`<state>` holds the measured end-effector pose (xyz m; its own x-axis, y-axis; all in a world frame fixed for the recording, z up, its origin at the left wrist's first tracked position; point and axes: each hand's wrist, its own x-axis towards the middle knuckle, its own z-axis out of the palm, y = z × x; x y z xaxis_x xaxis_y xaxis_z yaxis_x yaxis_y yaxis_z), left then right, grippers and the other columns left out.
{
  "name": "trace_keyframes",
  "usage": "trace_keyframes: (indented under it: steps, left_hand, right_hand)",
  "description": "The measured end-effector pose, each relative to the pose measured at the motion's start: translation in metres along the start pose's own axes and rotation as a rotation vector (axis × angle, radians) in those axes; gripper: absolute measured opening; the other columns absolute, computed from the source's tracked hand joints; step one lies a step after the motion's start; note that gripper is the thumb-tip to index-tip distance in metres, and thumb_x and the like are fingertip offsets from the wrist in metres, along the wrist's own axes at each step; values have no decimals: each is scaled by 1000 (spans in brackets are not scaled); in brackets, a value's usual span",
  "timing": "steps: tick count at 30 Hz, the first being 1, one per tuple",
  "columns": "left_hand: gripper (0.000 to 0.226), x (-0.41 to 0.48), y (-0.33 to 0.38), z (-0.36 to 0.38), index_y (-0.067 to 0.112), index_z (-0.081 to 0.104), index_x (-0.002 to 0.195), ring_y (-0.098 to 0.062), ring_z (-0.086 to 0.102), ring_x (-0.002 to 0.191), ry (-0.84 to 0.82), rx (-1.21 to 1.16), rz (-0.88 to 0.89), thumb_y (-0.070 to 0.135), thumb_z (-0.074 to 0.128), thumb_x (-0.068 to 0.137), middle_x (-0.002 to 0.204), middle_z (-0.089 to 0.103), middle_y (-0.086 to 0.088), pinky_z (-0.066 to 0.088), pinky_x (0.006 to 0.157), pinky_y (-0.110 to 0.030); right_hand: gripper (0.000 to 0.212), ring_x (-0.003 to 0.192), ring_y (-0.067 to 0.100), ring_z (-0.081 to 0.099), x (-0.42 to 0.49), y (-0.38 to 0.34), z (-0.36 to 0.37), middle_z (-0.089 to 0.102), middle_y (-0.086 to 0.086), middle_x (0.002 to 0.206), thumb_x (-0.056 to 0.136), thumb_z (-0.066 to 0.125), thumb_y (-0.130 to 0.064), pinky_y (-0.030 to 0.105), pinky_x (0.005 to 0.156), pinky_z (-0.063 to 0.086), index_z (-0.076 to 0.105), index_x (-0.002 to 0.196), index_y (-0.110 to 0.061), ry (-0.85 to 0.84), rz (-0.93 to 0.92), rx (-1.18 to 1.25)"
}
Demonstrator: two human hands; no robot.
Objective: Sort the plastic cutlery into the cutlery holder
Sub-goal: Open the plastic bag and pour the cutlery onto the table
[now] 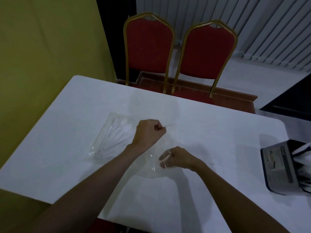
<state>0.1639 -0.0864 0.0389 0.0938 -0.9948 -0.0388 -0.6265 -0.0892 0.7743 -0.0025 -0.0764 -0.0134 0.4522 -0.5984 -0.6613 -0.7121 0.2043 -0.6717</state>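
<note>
So: white plastic cutlery (115, 137) sits in a clear plastic pouch (101, 148) flat on the white worktop (218, 132), long axis near-left to far-right, just left of the left hand (148, 133), which is nearer. Both it and the right hand (178, 158) have their fingers (157, 127) pinching a clear plastic film (151, 158). The grey box cutlery holder (279, 165) is well apart, far right.

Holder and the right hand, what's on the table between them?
Nothing: in the head view only bare white table lies between the right hand, which grips a clear bag, and the holder.
</note>
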Motion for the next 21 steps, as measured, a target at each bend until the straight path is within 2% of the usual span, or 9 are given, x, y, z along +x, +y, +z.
trace_keyframes:
  steps: [2,4,7,9,12,14,16,19,21]
  left_hand:
    - [29,-3,-13,2,11,71,71,-9,62,60,-53,25,-2,35,65,85,64,68,2,49,63,-21]
    - [34,-4,-34,-2,9,72,77,-17,65,68,-28,4,-104,37,58,90,72,71,-4,52,70,-29]
    - [23,-4,-85,-18,5,73,86,-30,67,82,195,-9,-258,18,55,92,84,73,-15,48,80,-34]
    - [19,-6,-124,-30,1,71,94,-38,64,92,341,129,-306,7,55,87,94,70,-22,46,86,-41]
    - [36,-9,-176,-44,-6,55,122,-47,47,118,326,285,-510,7,56,88,124,54,-32,35,101,-49]
    - [46,-11,-188,-49,-5,43,133,-48,41,123,238,256,-647,15,54,93,132,45,-33,33,102,-51]
    - [48,-11,-186,-49,-2,41,133,-46,42,121,189,257,-686,22,53,93,129,46,-30,37,98,-52]
    - [48,-4,-180,-54,2,49,127,-41,48,120,180,218,-721,34,56,92,125,52,-24,40,96,-49]
    - [38,0,-177,-57,2,60,114,-38,55,113,122,160,-657,33,53,94,116,62,-22,41,93,-39]
  right_hand:
    - [39,95,19,70,5,5,-2,73,5,101,78,79,-19,33,88,57,67,115,-15,70,-7,66]
    - [36,95,19,70,12,8,-1,72,12,104,82,74,-7,34,89,57,65,116,-6,103,-36,250]
    - [31,103,28,67,24,1,7,65,22,118,91,56,6,37,93,55,58,122,1,76,-5,659]
    - [32,106,34,65,28,-5,13,64,23,121,92,51,8,41,94,54,56,123,2,35,38,911]
    - [26,101,35,68,36,-8,19,63,26,119,96,52,-2,40,83,59,56,121,3,-12,70,1140]
    - [26,92,31,72,41,-6,22,64,27,117,96,54,-7,35,74,61,58,119,3,37,93,1189]
    - [27,84,26,73,47,-4,26,66,27,113,92,60,-3,29,70,61,61,118,6,87,128,1157]
    - [30,75,17,72,54,3,33,71,22,100,84,71,-4,22,66,58,66,111,9,57,204,955]
    - [22,74,18,69,58,7,38,70,18,94,85,72,-13,25,68,56,71,98,5,-2,232,880]
